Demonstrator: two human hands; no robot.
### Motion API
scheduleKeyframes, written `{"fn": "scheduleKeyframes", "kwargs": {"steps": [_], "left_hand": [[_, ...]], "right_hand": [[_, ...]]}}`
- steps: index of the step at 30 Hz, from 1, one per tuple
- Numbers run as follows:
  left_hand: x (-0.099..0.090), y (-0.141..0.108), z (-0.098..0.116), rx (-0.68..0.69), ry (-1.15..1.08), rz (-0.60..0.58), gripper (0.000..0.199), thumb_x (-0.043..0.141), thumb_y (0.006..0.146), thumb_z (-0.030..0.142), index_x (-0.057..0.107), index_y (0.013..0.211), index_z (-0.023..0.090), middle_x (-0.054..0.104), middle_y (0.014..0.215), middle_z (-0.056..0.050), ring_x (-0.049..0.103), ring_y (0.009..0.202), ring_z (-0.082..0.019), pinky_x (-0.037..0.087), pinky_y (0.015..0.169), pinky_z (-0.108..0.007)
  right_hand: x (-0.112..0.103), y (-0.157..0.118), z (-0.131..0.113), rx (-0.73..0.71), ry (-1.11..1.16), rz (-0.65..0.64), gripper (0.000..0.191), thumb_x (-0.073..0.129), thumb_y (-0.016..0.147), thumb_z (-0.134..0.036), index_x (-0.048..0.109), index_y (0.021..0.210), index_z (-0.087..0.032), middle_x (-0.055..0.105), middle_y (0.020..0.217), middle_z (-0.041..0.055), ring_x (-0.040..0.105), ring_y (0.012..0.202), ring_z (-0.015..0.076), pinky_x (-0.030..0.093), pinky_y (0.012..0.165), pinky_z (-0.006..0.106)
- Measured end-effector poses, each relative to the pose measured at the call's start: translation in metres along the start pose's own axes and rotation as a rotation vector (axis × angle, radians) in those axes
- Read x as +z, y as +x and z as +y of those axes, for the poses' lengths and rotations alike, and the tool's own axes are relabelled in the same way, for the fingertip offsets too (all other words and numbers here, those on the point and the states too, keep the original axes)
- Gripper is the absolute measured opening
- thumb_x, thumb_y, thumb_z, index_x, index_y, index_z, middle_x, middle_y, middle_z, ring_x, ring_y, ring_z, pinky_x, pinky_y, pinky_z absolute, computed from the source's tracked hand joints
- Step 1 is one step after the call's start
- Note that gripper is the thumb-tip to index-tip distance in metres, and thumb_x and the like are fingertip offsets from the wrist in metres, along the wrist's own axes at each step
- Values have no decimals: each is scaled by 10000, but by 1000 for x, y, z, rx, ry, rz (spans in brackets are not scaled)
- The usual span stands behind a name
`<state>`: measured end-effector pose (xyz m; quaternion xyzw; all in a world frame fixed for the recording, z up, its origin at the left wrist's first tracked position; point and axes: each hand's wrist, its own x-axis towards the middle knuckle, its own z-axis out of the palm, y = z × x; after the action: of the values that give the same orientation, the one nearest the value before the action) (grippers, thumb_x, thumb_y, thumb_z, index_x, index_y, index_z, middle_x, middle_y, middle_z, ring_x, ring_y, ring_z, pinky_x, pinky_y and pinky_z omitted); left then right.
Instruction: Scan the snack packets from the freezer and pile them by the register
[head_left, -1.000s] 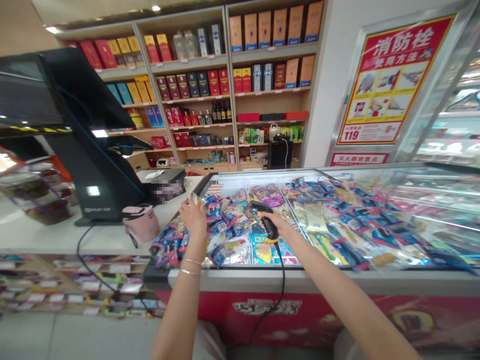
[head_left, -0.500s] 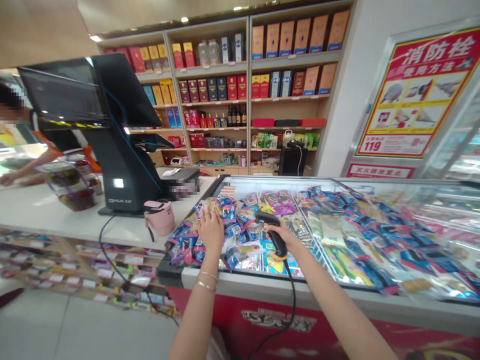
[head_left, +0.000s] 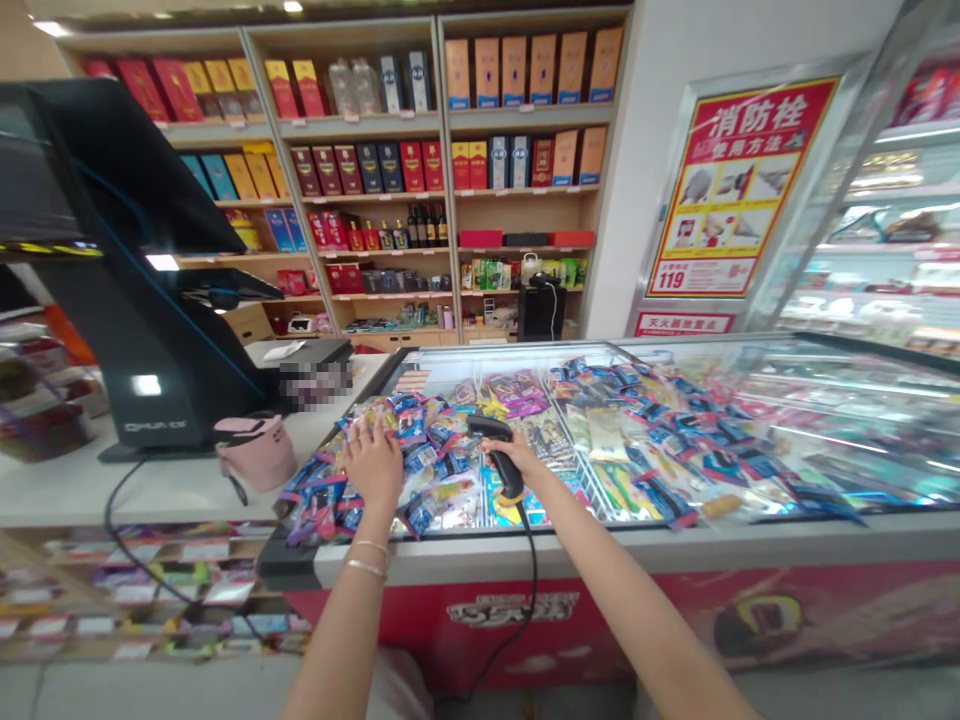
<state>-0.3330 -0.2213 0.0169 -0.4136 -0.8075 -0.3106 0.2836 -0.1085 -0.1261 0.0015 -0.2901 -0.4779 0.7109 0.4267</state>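
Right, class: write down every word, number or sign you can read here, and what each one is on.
"消防栓" and "使用方法": red poster
"119": same poster
"灭火器放置点": sign below it
Logo on the till stand: too blurred to read
Packets and shelf boxes: print too small to read

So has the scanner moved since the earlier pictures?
No, not clearly: held in the right hand, the scanner sits in about the same place against the freezer's front rim. The view has shifted, but the scanner shows no clear move.
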Motion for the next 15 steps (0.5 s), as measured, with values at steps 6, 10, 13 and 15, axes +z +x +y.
{"fn": "scheduleKeyframes", "kwargs": {"steps": [6, 10, 13, 15], "left_hand": [[-2, -3, 0, 17, 27, -42, 495, 343, 925, 282, 534, 1343, 97, 448, 1464, -168, 361, 1374, -320, 289, 1124, -483], [-4, -4, 7, -38, 57, -83, 512, 335, 923, 277, 510, 1361, 80, 423, 1480, -175, 332, 1391, -334, 303, 1110, -493], [-5, -4, 11, -80, 64, -123, 521, 334, 920, 274, 491, 1379, 84, 409, 1491, -170, 312, 1405, -331, 331, 1092, -486], [-5, -4, 12, -96, 59, -129, 521, 332, 921, 275, 483, 1389, 103, 397, 1502, -157, 317, 1405, -323, 348, 1081, -481]], "right_hand": [[-6, -3, 2, -46, 86, -1, 338, 796, 559, -240, 579, 814, -189, 663, 624, -10, 588, 468, 114, 468, 457, 218], [-7, -3, 2, -45, 117, -26, 318, 806, 547, -273, 587, 758, -179, 644, 595, -15, 569, 457, 111, 458, 442, 220], [-8, -4, 3, -73, 147, -24, 310, 806, 548, -303, 589, 729, -176, 637, 590, -10, 555, 452, 109, 447, 429, 226], [-8, -5, 4, -108, 163, -7, 315, 806, 554, -313, 588, 736, -176, 635, 595, -11, 552, 452, 106, 447, 431, 227]]}}
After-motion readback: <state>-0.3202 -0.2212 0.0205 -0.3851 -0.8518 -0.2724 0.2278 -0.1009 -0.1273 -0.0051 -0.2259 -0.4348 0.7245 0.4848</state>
